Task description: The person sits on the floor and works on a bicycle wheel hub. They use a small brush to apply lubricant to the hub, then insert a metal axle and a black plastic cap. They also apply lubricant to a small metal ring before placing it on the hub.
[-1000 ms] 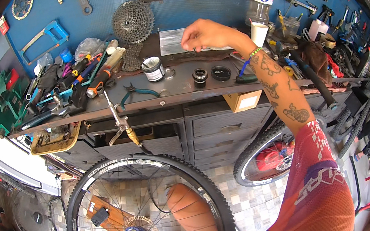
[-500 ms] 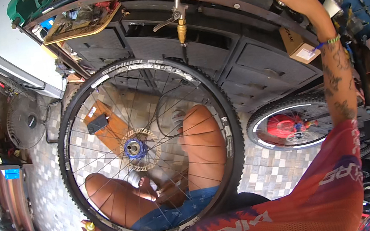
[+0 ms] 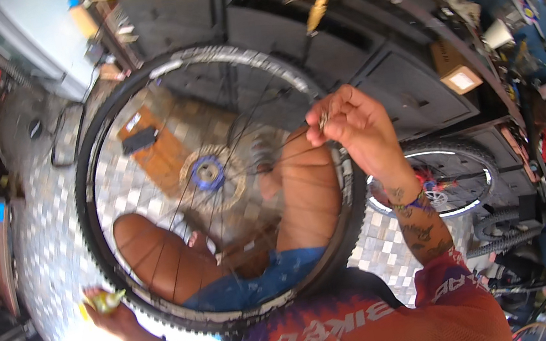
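A bicycle wheel (image 3: 102, 264) with a knobby black tyre rests across my lap, its blue hub (image 3: 207, 173) and brake disc facing up. Over the wheel's right rim, my right hand (image 3: 361, 128) is closed, pinching a small metallic piece (image 3: 324, 119) between thumb and fingertips; its exact kind is too small and blurred to tell. Beside the lower left of the tyre, my left hand (image 3: 116, 321) is closed around a small yellow and whitish object (image 3: 101, 302) with a pointed tip. Blur and the fingers hide part of that object.
Ahead stands a dark workbench with drawers (image 3: 264, 31); an air gun (image 3: 318, 11) hangs at its edge. A cardboard box (image 3: 456, 67) sits at the right. A second wheel (image 3: 469, 156) lies on the right-hand floor. A wooden board (image 3: 154, 150) lies beneath my wheel.
My right hand has come back from the bench top to above the wheel, still pinching. My left hand has risen slightly and shows more of the yellow object. The view has shifted.
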Demonstrator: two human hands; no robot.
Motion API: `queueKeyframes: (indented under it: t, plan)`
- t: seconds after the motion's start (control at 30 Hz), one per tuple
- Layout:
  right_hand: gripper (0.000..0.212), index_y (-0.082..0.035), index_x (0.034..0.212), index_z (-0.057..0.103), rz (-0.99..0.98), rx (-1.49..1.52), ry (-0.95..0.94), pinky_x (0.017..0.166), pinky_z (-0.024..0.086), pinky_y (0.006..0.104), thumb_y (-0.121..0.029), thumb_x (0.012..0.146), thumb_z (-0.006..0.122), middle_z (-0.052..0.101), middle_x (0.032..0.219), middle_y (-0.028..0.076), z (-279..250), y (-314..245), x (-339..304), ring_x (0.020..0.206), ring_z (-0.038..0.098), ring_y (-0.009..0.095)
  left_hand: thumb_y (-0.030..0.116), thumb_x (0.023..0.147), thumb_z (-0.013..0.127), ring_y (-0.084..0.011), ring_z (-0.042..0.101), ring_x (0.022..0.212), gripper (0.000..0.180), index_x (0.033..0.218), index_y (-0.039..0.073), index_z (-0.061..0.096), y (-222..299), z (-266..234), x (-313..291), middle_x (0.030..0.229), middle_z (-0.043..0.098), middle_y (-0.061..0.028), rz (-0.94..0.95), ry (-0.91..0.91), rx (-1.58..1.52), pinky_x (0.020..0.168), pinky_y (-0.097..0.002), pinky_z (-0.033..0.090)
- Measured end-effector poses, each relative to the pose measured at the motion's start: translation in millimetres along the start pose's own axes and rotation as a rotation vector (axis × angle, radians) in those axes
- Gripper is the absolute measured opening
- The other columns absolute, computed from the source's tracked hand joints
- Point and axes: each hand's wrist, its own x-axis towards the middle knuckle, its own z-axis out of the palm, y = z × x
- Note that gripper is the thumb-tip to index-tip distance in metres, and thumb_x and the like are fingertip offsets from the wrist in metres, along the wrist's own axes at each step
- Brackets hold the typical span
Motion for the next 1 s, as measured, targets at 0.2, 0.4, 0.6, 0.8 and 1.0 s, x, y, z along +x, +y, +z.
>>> queueKeyframes:
  t: [0.2, 0.4, 0.6, 0.8, 1.0]
  plan:
    - [0.019, 0.005, 0.117, 0.067, 0.233, 0.144, -0.077, 0.094, 0.064, 0.0353, 0.006, 0.098, 0.073, 0.074, 0.116, 0.014, 118.6, 98.7, -53.1, 0.105, 0.076, 0.021, 0.044, 0.115, 0.048, -0.0175, 0.059, 0.075, 0.037, 0.128, 0.009, 0.056, -62.6, 211.2, -115.8, 0.088, 0.058, -0.0052, -0.007, -0.412, 0.035, 0.074, -0.0374, 0.057]
    - [0.026, 0.003, 0.117, 0.071, 0.042, -0.100, -0.055, 0.085, 0.059, 0.0262, 0.002, 0.093, 0.082, 0.077, 0.112, 0.010, 154.1, 98.5, -61.3, 0.095, 0.074, 0.013, 0.058, 0.112, 0.048, -0.0166, 0.048, 0.048, 0.050, 0.106, 0.010, 0.059, -81.3, 281.3, -159.8, 0.064, 0.053, -0.0035, -0.067, -0.364, 0.018, 0.049, -0.0328, 0.042]
    - [0.028, 0.002, 0.116, 0.072, 0.048, -0.003, -0.047, 0.082, 0.058, 0.0260, 0.001, 0.091, 0.084, 0.078, 0.112, 0.010, 151.3, 88.8, -66.0, 0.091, 0.074, 0.011, 0.061, 0.111, 0.048, -0.0154, 0.045, 0.044, 0.052, 0.099, 0.011, 0.057, -88.0, 290.9, -162.1, 0.060, 0.051, -0.0022, -0.030, -0.397, 0.032, 0.046, -0.0310, 0.039]
    - [0.027, 0.005, 0.117, 0.070, 0.067, 0.066, 0.007, 0.088, 0.060, 0.0286, 0.005, 0.092, 0.081, 0.077, 0.110, 0.012, 156.1, 87.3, -69.6, 0.097, 0.076, 0.014, 0.060, 0.112, 0.048, -0.0139, 0.043, 0.042, 0.052, 0.098, 0.010, 0.057, -83.4, 298.5, -163.4, 0.058, 0.049, -0.0008, -0.014, -0.371, 0.053, 0.043, -0.0295, 0.037]
    - [0.028, 0.004, 0.117, 0.069, 0.005, 0.045, 0.055, 0.090, 0.058, 0.0278, 0.007, 0.091, 0.080, 0.075, 0.109, 0.010, 157.8, 85.6, -68.2, 0.100, 0.073, 0.013, 0.057, 0.113, 0.047, -0.0132, 0.042, 0.040, 0.052, 0.095, 0.010, 0.059, -78.2, 299.3, -160.3, 0.056, 0.050, -0.0011, 0.015, -0.386, 0.093, 0.039, -0.0284, 0.036]
